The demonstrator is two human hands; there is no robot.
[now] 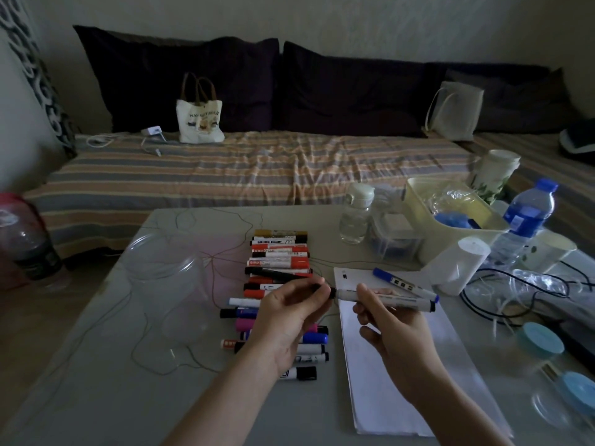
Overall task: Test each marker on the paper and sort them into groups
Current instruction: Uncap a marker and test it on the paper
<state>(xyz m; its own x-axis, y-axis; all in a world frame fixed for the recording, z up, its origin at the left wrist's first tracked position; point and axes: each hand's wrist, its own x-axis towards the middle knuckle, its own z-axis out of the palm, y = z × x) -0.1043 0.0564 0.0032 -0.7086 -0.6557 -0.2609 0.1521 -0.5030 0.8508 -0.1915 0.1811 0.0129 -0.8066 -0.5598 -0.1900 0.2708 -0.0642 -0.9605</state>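
Looks like uncapping time: right hand (391, 320) grips a marker (384, 299) over the paper (402, 365), left hand (291, 320) pinches its cap (331, 292). Next: pull apart, scribble. Untested row (280, 268) sits at 10 o'clock.

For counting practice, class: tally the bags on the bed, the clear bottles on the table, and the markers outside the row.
Bags: 2, printed tote bag, beige bag
Clear bottles: 2, white-capped bottle, blue-capped bottle
Markers outside the row: 2, grey marker, blue marker
Total: 6
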